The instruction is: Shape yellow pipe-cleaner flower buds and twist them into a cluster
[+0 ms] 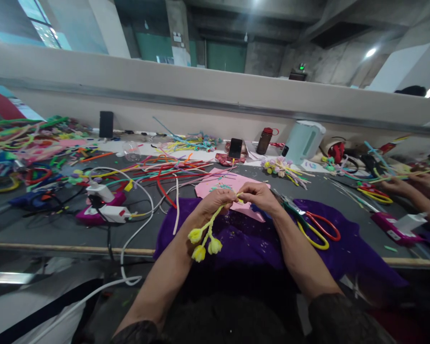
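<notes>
I am holding a yellow stem [210,228] made of fuzzy wire with both hands, just above the purple cloth [243,239] at the near edge of the counter [57,229]. My left hand [215,200] is closing around the upper part of the stem, and my right hand [260,196] is pinching its top end between the fingertips. Three yellow pompoms [204,242] are hanging from the lower end, below my left wrist.

I am thinking the pompoms could come off, because they are hanging free and are swinging if I am twisting the wire too hard. The wire could also be bending in the wrong place if my right fingers are slipping. The scissors [313,224] are lying open just beside my right forearm, so my arm could be knocking them, or the blades could be catching the cloth.

The counter is dark grey and very full. A pink sheet [232,184] is lying behind my hands, many coloured wires [172,167] are spreading to the left, and a white cable [143,210] is running over the edge. A phone [235,148], a bottle [264,140] and a kettle [304,141] are standing by the low wall. Another person's hands [415,186] are working at the far right. The room is looking like a big concrete hall with ceiling lights.
</notes>
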`<state>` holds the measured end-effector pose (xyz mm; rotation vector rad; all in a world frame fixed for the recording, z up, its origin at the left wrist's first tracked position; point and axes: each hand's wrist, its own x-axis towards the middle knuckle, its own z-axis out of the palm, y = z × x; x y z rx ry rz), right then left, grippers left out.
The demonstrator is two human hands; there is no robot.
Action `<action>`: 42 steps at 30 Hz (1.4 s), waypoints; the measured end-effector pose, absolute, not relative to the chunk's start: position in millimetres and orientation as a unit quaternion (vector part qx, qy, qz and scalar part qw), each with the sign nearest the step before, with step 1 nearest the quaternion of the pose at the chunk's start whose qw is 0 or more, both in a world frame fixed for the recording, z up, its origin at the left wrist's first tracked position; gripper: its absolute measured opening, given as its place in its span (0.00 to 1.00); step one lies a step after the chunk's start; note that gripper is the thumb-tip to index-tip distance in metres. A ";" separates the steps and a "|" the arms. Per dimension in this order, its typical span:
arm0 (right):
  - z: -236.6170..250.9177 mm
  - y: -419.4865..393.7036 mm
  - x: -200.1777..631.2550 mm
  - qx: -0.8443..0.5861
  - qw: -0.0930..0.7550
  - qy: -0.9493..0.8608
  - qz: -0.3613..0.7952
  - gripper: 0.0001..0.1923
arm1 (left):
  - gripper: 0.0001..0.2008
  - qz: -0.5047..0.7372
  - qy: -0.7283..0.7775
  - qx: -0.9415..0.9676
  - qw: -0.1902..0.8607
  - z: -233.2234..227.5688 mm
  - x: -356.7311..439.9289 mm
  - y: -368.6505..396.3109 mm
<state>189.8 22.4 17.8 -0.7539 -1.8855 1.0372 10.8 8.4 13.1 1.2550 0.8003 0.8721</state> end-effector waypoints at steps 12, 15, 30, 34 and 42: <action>9.8 23.6 170.9 -0.407 0.377 -0.592 0.584 0.11 | 0.07 0.412 0.431 0.666 0.449 4.9 18.2 10.7; 11.2 24.9 173.9 -0.402 0.376 -0.573 0.608 0.13 | 0.08 0.427 0.437 0.646 0.458 6.1 19.7 10.7; 9.8 25.5 186.4 -0.302 0.437 -0.655 0.537 0.12 | 0.07 0.351 0.298 0.443 0.769 10.4 11.9 10.5; 7.7 26.7 186.7 -0.306 0.444 -0.661 0.522 0.09 | 0.07 0.346 0.288 0.441 0.776 9.9 11.6 7.9; 4.4 26.1 180.7 -0.299 0.467 -0.635 0.538 0.07 | 0.06 0.375 0.278 0.454 0.759 5.5 10.1 10.3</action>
